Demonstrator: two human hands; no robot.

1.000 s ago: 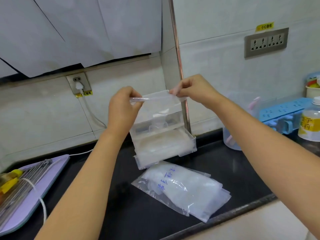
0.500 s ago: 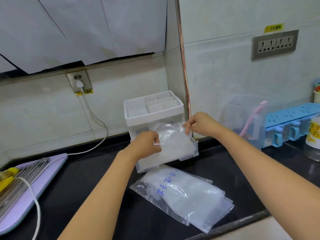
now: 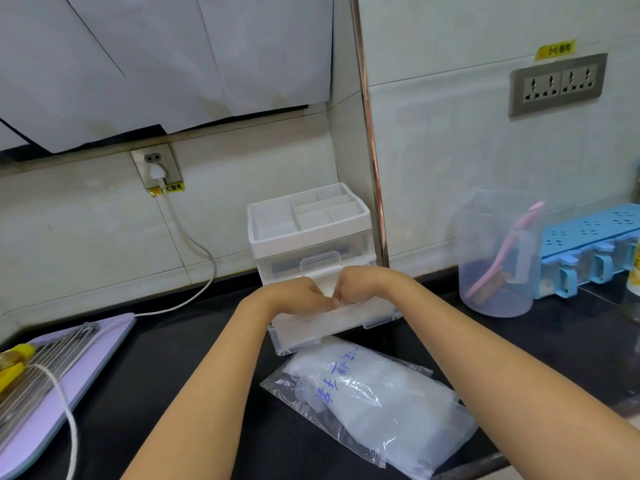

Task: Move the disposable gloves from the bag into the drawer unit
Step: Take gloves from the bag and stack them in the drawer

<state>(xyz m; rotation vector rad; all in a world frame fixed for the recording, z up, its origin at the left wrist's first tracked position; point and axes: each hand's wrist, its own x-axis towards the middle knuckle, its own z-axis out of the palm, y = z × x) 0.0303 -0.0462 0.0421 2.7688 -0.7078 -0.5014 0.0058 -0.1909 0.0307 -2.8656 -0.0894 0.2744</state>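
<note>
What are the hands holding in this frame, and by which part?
Cannot be told: left hand and right hand curl down into the open drawer, hiding any grip.

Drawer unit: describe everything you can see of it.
The drawer unit is a plastic box: a white divided tray on top, two clear drawers below. It stands upright on the black counter in the wall corner. The upper drawer is closed; the lower drawer is pulled out. The left hand and right hand reach into it, fingers curled.
</note>
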